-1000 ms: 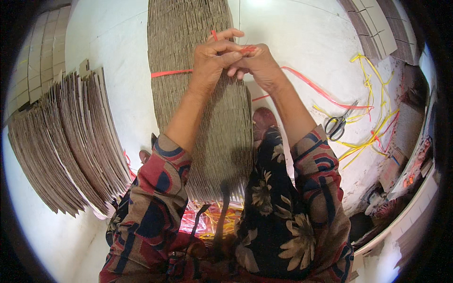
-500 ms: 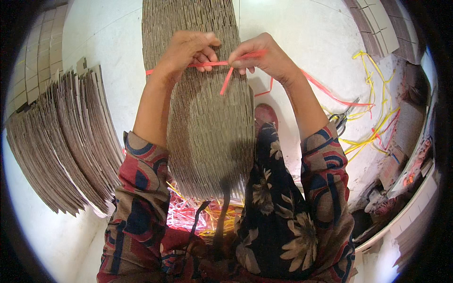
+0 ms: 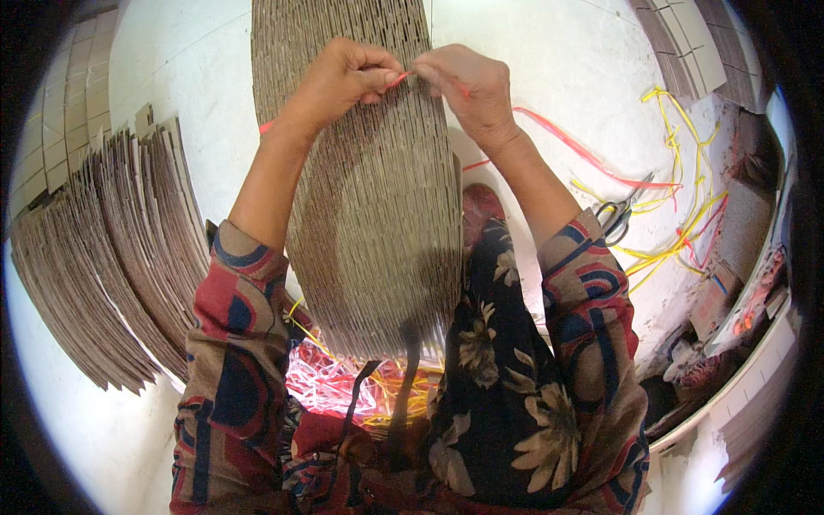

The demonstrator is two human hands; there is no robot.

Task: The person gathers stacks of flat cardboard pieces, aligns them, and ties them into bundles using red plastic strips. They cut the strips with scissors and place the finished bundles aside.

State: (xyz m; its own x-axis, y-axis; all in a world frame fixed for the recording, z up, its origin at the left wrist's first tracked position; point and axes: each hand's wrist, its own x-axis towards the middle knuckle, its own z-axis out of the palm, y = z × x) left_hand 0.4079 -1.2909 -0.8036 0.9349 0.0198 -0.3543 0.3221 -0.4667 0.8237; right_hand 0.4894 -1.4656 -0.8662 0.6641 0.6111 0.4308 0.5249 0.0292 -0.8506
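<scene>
Nearest, a tangle of pink and yellow strips (image 3: 343,382) lay in the person's lap, under the near end of a stack of corrugated cardboard sheets (image 3: 378,215) running away across the floor. Farther up, both hands met on top of the stack: left hand (image 3: 343,77) and right hand (image 3: 468,81) each pinched shut on a red plastic strap (image 3: 399,80), which trailed right over the white floor (image 3: 549,69). Scissors (image 3: 616,219) lay beyond among yellow straps (image 3: 678,172). Fanned cardboard sheets (image 3: 112,257) sat left.

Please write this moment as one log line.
left hand: pinching red strap | right hand: pinching red strap | under hands: cardboard stack
</scene>
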